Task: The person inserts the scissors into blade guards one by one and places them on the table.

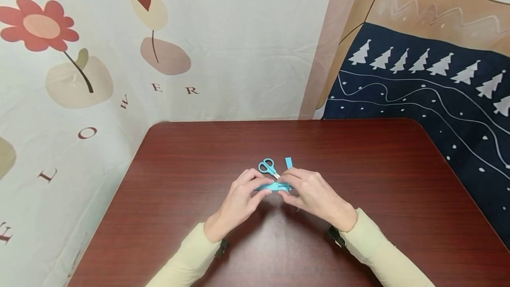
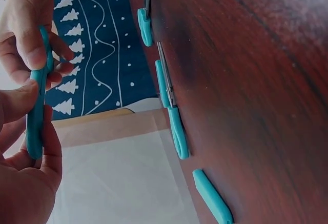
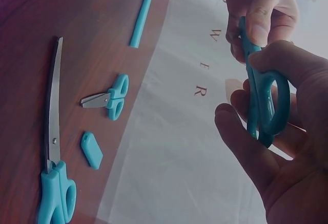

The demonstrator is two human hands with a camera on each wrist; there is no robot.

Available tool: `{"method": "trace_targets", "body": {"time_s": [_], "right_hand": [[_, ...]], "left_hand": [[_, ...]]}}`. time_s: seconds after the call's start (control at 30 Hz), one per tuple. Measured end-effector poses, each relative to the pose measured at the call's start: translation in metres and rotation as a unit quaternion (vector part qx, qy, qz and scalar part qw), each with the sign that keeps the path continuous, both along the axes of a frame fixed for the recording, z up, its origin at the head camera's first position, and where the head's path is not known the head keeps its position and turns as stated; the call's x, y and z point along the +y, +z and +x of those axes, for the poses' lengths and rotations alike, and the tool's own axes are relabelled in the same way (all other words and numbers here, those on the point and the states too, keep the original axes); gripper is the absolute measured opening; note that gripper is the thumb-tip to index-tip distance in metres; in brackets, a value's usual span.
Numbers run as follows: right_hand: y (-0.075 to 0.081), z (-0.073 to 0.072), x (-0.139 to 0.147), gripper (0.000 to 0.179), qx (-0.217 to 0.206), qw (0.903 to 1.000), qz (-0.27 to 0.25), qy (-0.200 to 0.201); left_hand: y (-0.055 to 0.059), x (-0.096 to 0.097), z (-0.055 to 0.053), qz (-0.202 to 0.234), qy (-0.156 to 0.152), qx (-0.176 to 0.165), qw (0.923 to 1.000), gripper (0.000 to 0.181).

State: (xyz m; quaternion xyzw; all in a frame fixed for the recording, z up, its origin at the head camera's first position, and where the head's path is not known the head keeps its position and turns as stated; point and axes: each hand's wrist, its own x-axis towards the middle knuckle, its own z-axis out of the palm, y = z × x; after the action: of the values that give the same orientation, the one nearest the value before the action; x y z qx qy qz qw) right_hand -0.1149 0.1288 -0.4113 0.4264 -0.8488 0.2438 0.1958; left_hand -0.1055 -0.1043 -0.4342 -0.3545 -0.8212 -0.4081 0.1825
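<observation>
Between my two hands is a pair of teal scissors [image 3: 277, 103], raised above the table in both wrist views. My left hand [image 1: 240, 196] pinches the straight end of the scissors between thumb and fingers. At the looped end, my right hand [image 1: 316, 193] holds the handles, with the thumb on top and the fingers beneath. Teal runs along the whole visible length of the scissors, and no metal shows on them in the left wrist view. Fingers of both hands hide parts of it.
On the brown table [image 1: 358, 154], just beyond my hands, lie small teal scissors [image 1: 268, 166] and a short teal cap [image 1: 288, 162]. The right wrist view also shows long-bladed scissors [image 3: 54, 142] and a narrow teal bar [image 3: 141, 21]. Printed cloths hang behind the table.
</observation>
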Motion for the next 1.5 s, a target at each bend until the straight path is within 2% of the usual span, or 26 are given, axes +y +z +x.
{"method": "trace_targets", "body": {"time_s": [0.3,0.6,1.0,1.17,1.33,1.5], "right_hand": [[-0.002,0.000,0.000,0.024,-0.014,0.9999,-0.005,0.001],[-0.011,0.004,0.009,0.025,-0.015,0.9997,0.017,0.005],[-0.015,0.004,0.004,0.024,0.006,0.9993,0.024,-0.027],[-0.015,0.005,0.006,0.037,-0.025,0.9991,0.019,-0.028],[-0.012,0.006,0.015,0.060,-0.075,0.9965,0.010,-0.034],[-0.009,0.005,0.027,0.061,-0.092,0.9945,0.006,-0.050]], "left_hand": [[-0.001,0.001,-0.002,0.002,-0.001,0.019,0.9998,0.023],[-0.002,0.000,0.006,-0.091,0.011,0.034,0.9952,0.025],[0.003,0.001,0.003,-0.122,0.026,0.045,0.9911,0.022],[0.003,-0.001,0.003,-0.130,0.040,0.044,0.9897,0.021],[0.002,-0.011,0.000,-0.115,0.062,0.021,0.9912,0.023],[0.004,-0.028,-0.008,-0.110,0.091,0.011,0.9897,0.024]]}}
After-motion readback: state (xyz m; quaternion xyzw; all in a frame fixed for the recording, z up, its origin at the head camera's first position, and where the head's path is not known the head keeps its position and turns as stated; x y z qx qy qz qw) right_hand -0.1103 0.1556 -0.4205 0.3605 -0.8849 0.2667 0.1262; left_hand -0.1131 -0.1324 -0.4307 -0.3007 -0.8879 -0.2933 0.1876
